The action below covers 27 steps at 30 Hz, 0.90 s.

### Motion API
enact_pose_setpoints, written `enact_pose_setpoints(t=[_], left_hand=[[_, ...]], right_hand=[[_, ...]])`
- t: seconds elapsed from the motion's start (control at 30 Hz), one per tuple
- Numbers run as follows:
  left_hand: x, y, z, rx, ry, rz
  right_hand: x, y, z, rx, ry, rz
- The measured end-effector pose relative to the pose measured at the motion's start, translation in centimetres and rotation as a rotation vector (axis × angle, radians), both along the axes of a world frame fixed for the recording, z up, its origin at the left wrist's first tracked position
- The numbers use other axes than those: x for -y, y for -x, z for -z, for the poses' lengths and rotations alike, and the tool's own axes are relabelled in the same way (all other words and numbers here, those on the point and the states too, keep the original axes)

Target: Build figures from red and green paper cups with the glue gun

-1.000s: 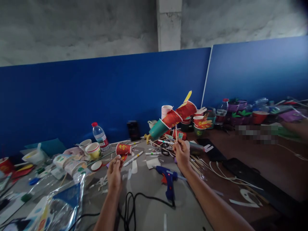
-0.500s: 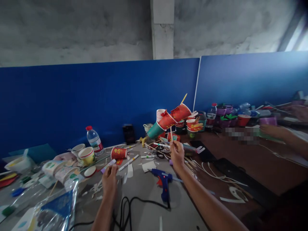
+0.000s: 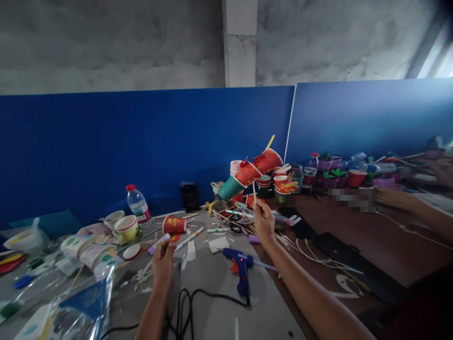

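Note:
My right hand [image 3: 264,222] is closed on a thin wooden stick [image 3: 254,192] held upright. At its top is a tilted chain of joined paper cups [image 3: 248,174], one teal and two red, with a yellow pointed piece [image 3: 271,141] sticking up at the upper end. Low over the table, my left hand [image 3: 163,264] has its fingers curled together; whether anything is between them I cannot make out. A purple strip [image 3: 158,245] lies just beyond those fingers. In front of my hands, a blue glue gun [image 3: 241,269] rests on the table.
A red paper cup [image 3: 174,225] lies on its side near a water bottle [image 3: 139,207]. Sticks and markers [image 3: 219,230] are scattered behind the glue gun, whose black cable [image 3: 212,293] loops forward. At right, a co-worker's arm [image 3: 406,200] reaches over the brown table.
The chain of cups has shifted and tilted slightly with my right hand. My left hand has barely moved. The co-worker's hand at right has moved left.

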<state>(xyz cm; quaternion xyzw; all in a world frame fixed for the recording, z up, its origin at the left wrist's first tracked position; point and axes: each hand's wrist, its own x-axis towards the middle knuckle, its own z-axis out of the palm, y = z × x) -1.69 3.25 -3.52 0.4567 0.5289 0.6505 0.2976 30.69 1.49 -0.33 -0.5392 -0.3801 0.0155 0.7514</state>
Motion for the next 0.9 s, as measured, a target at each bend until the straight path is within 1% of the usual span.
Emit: enact_pose_setpoints(t=[0.07,0.13,0.27,0.43,0.57,0.67,0.8,0.9], left_hand=[[0.2,-0.1,-0.3,0.033,0.029,0.055],[0.4,-0.3,-0.6,0.049,0.058,0.081],[0.6,-0.6,-0.9,0.036,0.078,0.060],[0.9,-1.1,-1.2,0.057,0.056,0.056],[1.3,-1.5,-1.7,-0.077,0.082,0.047],[1.5,-1.9,-1.8,-0.167,0.076,0.066],[1.4,-2.0,-1.5,-0.192,0.033,0.094],[1.3,-1.9,-1.3,-0.195,0.048,0.107]], right_hand=[[-0.1,-0.6,-0.4,0.000,-0.007,0.013],[-0.1,-1.4,-0.8,0.009,-0.008,0.030],[-0.4,-3.4,-1.5,0.056,0.002,0.071],[-0.7,-6.0,-2.6,0.130,0.032,0.142],[-1.1,-7.9,-3.6,0.170,0.055,0.197],[-1.5,-9.1,-4.6,0.193,0.082,0.236],[-2.4,-10.6,-5.7,0.219,0.127,0.282],[-3.1,-11.4,-6.2,0.241,0.164,0.307]])
